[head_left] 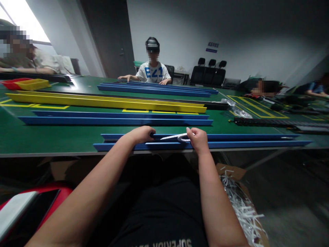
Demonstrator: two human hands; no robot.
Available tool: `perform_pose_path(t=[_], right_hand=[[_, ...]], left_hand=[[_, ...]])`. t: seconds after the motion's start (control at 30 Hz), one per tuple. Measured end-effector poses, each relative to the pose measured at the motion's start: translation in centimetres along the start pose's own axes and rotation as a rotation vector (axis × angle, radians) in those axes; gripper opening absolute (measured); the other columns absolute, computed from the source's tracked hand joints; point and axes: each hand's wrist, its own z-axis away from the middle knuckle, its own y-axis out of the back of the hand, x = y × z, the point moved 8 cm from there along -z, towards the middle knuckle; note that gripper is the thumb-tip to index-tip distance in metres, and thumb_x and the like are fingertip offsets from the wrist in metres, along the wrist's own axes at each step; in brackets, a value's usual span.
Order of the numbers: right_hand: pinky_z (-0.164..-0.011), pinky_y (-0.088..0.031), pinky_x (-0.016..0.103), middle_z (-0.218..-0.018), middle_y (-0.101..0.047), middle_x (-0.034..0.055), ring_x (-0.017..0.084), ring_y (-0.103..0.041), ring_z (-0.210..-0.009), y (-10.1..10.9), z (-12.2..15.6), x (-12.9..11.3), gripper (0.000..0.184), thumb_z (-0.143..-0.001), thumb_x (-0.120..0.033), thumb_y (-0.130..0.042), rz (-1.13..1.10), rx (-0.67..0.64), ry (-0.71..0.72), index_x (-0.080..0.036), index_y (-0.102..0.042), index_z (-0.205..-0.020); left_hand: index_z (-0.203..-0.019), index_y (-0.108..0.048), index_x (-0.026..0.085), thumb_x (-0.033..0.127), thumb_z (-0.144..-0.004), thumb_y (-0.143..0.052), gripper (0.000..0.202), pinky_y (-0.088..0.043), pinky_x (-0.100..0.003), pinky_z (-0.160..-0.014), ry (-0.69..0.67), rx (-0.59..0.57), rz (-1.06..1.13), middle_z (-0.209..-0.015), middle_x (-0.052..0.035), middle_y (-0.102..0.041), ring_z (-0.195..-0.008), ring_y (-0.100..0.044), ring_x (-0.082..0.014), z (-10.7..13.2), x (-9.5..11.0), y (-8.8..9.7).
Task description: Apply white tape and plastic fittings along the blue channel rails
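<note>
Along the near table edge lies a long blue channel strip (246,143) with raised side walls. My right hand (199,140) is closed on a roll of white tape (183,138) just above it. A short length of tape stretches from the roll leftward, down toward the channel. Over the channel's left part, my left hand (143,134) has its fingers curled down inside; the fingertips and anything in them are hidden. Beyond it, more blue strips (115,120) and yellow strips (108,102) lie roughly parallel.
Across the green table (84,135), a person (153,68) sits behind more blue strips (154,90). Red and yellow trays (33,83) stand at left, black strips (269,122) at right. Below right is a box of white paper strips (244,212); a red stool (61,187) is below left.
</note>
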Motion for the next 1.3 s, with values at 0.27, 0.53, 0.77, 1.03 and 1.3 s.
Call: perform_pose_path(t=[0.27, 0.53, 0.77, 1.03, 1.3], right_hand=[[-0.054, -0.021, 0.028, -0.05, -0.038, -0.0034, 0.01, -0.032, -0.053, 0.0, 0.0, 0.0, 0.052, -0.09, -0.053, -0.049, 0.043, 0.014, -0.004, -0.019, -0.046, -0.051], [-0.054, -0.022, 0.028, -0.05, -0.039, -0.0031, 0.011, -0.033, -0.053, -0.2, -0.1, 0.2, 0.051, -0.09, -0.053, -0.048, 0.077, 0.003, 0.007, -0.02, -0.047, -0.051], [-0.055, -0.022, 0.028, -0.051, -0.036, -0.0036, 0.011, -0.034, -0.053, -0.2, -0.1, 0.1, 0.05, -0.09, -0.051, -0.048, 0.106, 0.003, 0.021, -0.02, -0.044, -0.051], [-0.055, -0.021, 0.029, -0.05, -0.039, -0.0028, 0.011, -0.033, -0.053, -0.2, -0.1, -0.1, 0.049, -0.089, -0.05, -0.046, 0.15, 0.001, 0.012, -0.02, -0.042, -0.05], [-0.056, -0.021, 0.029, -0.052, -0.044, -0.0018, 0.011, -0.036, -0.054, -0.1, 0.0, -0.4, 0.047, -0.089, -0.048, -0.047, 0.175, 0.007, 0.017, -0.02, -0.047, -0.051]], left_hand=[[-0.087, -0.068, 0.023, 0.038, -0.073, -0.06, 0.022, -0.033, -0.027, -0.056, -0.032, 0.009, -0.034, -0.081, -0.0025, -0.069, -0.068, -0.055, -0.0164, -0.5, 1.3, 0.1], [-0.092, -0.07, 0.024, 0.042, -0.074, -0.06, 0.027, -0.038, -0.026, -0.06, -0.04, 0.013, -0.061, -0.088, -0.0034, -0.071, -0.074, -0.059, -0.0176, -1.3, 1.3, -0.4], [-0.094, -0.07, 0.024, 0.041, -0.075, -0.06, 0.028, -0.037, -0.026, -0.059, -0.028, -0.003, -0.075, -0.088, -0.0037, -0.072, -0.073, -0.059, -0.0175, -1.6, 1.8, -0.4], [-0.088, -0.07, 0.024, 0.043, -0.075, -0.06, 0.025, -0.034, -0.027, -0.057, -0.059, 0.016, -0.075, -0.085, -0.0033, -0.071, -0.07, -0.058, -0.0174, -2.3, 3.0, -0.6], [-0.09, -0.069, 0.025, 0.045, -0.075, -0.06, 0.027, -0.035, -0.027, -0.058, -0.051, 0.013, -0.072, -0.086, -0.0032, -0.071, -0.07, -0.058, -0.0175, -2.6, 3.5, -0.6]])
